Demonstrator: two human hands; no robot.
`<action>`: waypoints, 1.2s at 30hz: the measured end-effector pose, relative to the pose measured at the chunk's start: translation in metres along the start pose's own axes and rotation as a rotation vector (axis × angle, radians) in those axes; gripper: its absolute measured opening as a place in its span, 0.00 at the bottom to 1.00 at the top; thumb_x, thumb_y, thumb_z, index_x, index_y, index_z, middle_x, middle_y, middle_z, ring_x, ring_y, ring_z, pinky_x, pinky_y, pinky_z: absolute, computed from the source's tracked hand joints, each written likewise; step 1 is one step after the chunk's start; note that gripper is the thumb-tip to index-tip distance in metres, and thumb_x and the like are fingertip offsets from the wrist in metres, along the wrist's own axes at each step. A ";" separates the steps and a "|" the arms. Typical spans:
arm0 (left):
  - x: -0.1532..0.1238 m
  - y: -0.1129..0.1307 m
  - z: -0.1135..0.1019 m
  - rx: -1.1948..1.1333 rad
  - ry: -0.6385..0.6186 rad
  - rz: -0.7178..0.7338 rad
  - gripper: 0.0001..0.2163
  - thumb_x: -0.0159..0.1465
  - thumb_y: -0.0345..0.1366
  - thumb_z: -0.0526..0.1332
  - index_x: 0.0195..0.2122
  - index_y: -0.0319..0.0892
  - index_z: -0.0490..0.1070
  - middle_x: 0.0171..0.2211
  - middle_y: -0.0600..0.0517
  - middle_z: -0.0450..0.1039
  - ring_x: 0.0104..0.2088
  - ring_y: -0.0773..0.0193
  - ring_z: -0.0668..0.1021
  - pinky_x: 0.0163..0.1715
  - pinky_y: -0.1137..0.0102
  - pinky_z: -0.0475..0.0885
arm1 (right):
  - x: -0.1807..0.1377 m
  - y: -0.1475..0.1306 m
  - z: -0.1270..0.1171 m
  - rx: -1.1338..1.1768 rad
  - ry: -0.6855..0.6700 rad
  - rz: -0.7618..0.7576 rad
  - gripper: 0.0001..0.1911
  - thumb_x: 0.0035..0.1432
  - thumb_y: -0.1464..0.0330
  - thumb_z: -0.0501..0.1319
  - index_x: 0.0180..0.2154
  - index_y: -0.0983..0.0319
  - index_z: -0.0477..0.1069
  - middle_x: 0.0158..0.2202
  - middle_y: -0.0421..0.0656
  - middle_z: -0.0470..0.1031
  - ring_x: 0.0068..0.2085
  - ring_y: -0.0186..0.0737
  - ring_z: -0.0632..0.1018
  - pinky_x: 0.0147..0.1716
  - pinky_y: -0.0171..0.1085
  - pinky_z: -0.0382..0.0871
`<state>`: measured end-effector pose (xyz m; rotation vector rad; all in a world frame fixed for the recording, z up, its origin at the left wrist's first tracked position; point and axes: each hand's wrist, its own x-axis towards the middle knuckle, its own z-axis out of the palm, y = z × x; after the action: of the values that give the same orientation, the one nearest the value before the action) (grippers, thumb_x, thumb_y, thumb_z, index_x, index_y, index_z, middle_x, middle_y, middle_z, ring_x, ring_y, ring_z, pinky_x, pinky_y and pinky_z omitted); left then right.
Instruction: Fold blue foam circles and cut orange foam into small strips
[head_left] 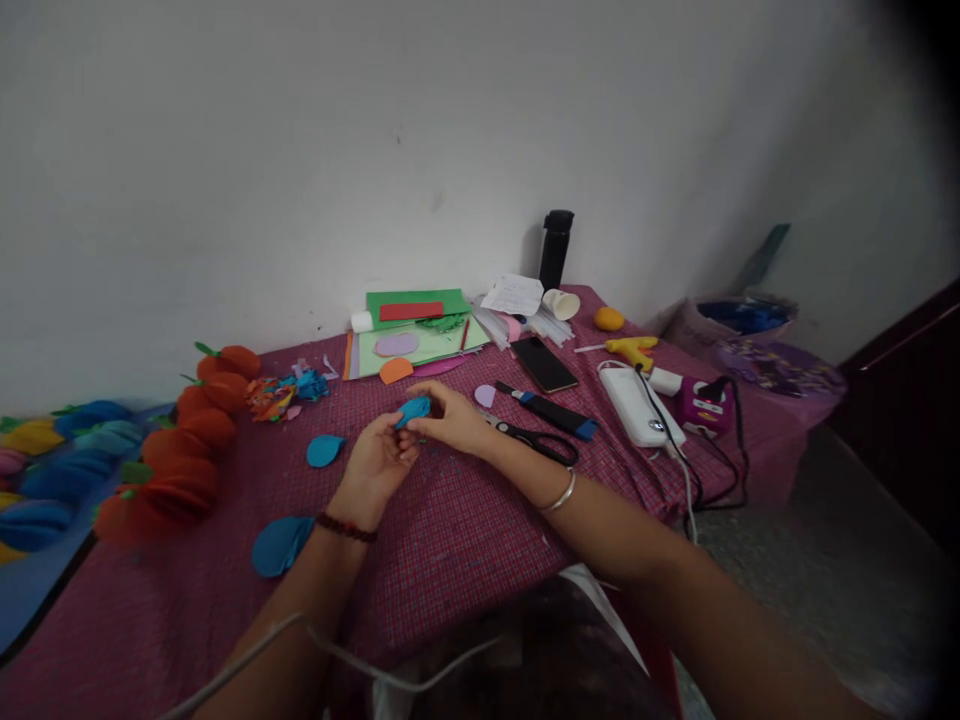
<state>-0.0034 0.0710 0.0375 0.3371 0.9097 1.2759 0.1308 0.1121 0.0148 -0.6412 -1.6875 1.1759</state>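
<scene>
Folded blue cutout (413, 411), held in both hands over a checked maroon tablecloth (450, 540).
Orange pumpkin-shaped ornaments (176, 490) line the cloth's left side; the left hand (381, 458) and right hand (457, 420) grasp the cutout by their fingertips, mid-scene; black-handled scissors (528, 435) lie just beyond the right forearm; a loose blue teardrop piece (323, 452) lies left of the left hand, tip rightward. The cutout's long axis slants from near left to far right; fingers partly cover its ends.

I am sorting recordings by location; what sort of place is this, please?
Probably a small craft workspace: scissors, a yellow glue gun and orange pumpkin-shaped decorations share a cloth-covered table.
</scene>
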 end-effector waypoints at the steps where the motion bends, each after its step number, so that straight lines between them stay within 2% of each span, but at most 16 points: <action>1: -0.001 0.000 0.000 -0.003 -0.003 0.000 0.08 0.58 0.26 0.54 0.21 0.39 0.64 0.14 0.55 0.63 0.13 0.72 0.65 0.10 0.78 0.57 | 0.000 0.000 0.000 -0.006 -0.004 -0.001 0.22 0.48 0.70 0.65 0.46 0.63 0.66 0.36 0.40 0.71 0.36 0.36 0.72 0.39 0.37 0.67; 8: -0.001 0.000 0.000 -0.014 -0.013 0.001 0.09 0.58 0.26 0.53 0.21 0.39 0.65 0.13 0.55 0.63 0.13 0.70 0.65 0.11 0.78 0.57 | 0.000 0.001 0.000 0.035 -0.030 0.006 0.18 0.50 0.71 0.64 0.45 0.62 0.68 0.37 0.40 0.72 0.38 0.37 0.73 0.41 0.37 0.68; 14: -0.004 0.000 0.002 -0.020 -0.030 0.017 0.12 0.59 0.26 0.53 0.19 0.39 0.63 0.14 0.54 0.62 0.14 0.71 0.65 0.11 0.78 0.58 | 0.000 -0.003 -0.001 0.217 -0.045 0.123 0.15 0.54 0.75 0.55 0.45 0.61 0.67 0.31 0.37 0.71 0.26 0.31 0.72 0.28 0.32 0.68; 16: -0.006 0.000 0.004 -0.025 -0.045 0.039 0.12 0.60 0.26 0.53 0.19 0.39 0.64 0.14 0.55 0.61 0.14 0.71 0.64 0.11 0.78 0.58 | 0.000 -0.006 -0.003 0.234 -0.032 0.128 0.14 0.55 0.74 0.53 0.44 0.61 0.67 0.30 0.37 0.70 0.25 0.31 0.72 0.27 0.32 0.68; 20: -0.008 -0.001 0.005 -0.044 -0.059 0.084 0.10 0.59 0.27 0.55 0.21 0.39 0.65 0.15 0.55 0.62 0.15 0.72 0.65 0.12 0.78 0.59 | -0.003 -0.012 -0.006 0.287 -0.070 0.069 0.15 0.55 0.69 0.57 0.46 0.61 0.67 0.32 0.38 0.71 0.28 0.32 0.74 0.29 0.32 0.69; 26: -0.011 -0.001 0.006 -0.071 -0.065 0.068 0.11 0.60 0.27 0.54 0.20 0.38 0.65 0.15 0.54 0.62 0.15 0.72 0.65 0.12 0.77 0.59 | -0.003 -0.014 -0.006 0.338 -0.097 0.072 0.24 0.51 0.60 0.66 0.48 0.60 0.67 0.36 0.40 0.71 0.32 0.33 0.73 0.32 0.32 0.69; 31: -0.014 0.000 0.008 -0.079 -0.078 0.056 0.12 0.60 0.28 0.54 0.20 0.39 0.65 0.15 0.54 0.62 0.16 0.70 0.67 0.12 0.77 0.59 | -0.002 -0.014 -0.007 0.367 -0.113 0.073 0.24 0.51 0.62 0.66 0.49 0.60 0.67 0.35 0.40 0.72 0.32 0.33 0.74 0.32 0.32 0.70; 36: -0.014 0.000 0.008 -0.041 -0.099 0.072 0.10 0.59 0.28 0.56 0.20 0.39 0.65 0.16 0.54 0.62 0.17 0.70 0.67 0.13 0.77 0.60 | -0.002 -0.015 -0.007 0.358 -0.072 0.080 0.17 0.54 0.67 0.61 0.47 0.60 0.69 0.34 0.40 0.73 0.30 0.33 0.73 0.32 0.33 0.69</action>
<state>0.0029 0.0605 0.0480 0.4004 0.7920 1.3305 0.1391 0.1074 0.0286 -0.4504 -1.4678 1.5286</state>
